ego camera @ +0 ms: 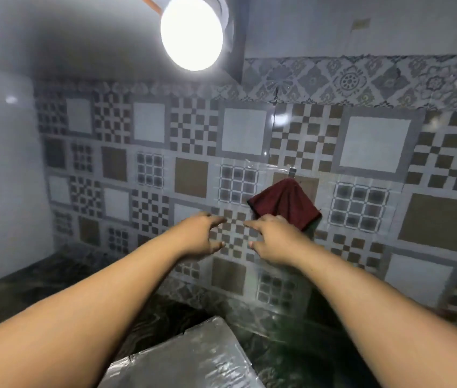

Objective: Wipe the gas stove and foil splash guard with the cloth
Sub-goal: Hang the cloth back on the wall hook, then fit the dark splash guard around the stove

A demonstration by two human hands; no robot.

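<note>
A dark red cloth [287, 203] hangs from a small metal hook [292, 172] on the patterned tile wall, with a bit of green cloth showing under its lower edge. My right hand [273, 240] is raised just below and left of the cloth, fingers spread, its fingertips at the cloth's lower edge; whether they touch it is unclear. My left hand [202, 235] is beside it to the left, fingers apart and empty. A foil-covered surface [190, 357] lies at the bottom centre. The gas stove is not in view.
The patterned tile wall [375, 141] has a clear plastic sheet over part of it. A dark marble counter [39, 278] runs along the wall's foot. A bright round lamp [192, 32] glares overhead. A plain white wall [0, 175] closes the left side.
</note>
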